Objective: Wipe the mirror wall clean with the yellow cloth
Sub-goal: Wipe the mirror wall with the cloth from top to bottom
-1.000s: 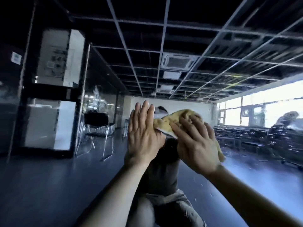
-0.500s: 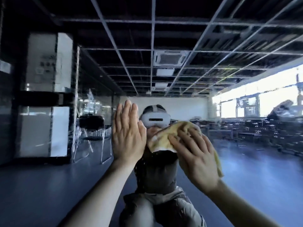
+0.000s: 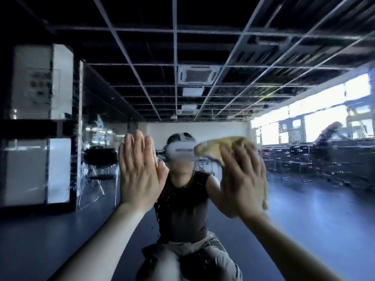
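The yellow cloth (image 3: 219,146) is bunched and held flat against the mirror wall (image 3: 304,199) at about head height, right of centre in the head view. Its outline is blurred. Most of it lies under the right hand (image 3: 242,179), with a fold showing above and to the left of the fingertips and a narrow strip showing along the hand's outer edge. The right hand's fingers are straight and slightly spread, pressing the cloth to the glass rather than pinching it. The left hand (image 3: 140,175) is set flat on the mirror, apart from the cloth, with fingers straight and close together and nothing in it. Between the two hands the mirror shows the reflection of the person (image 3: 182,203), crouched, in a dark sleeveless top and wearing a white headset (image 3: 180,152). Small specks mark the glass over the reflected torso. Also reflected are a dark floor (image 3: 50,240), a chair (image 3: 101,161) and white panels (image 3: 40,82) at left, bright windows (image 3: 316,122) at right, and overhead a ceiling grid (image 3: 174,47) with an air-conditioning unit (image 3: 197,75).
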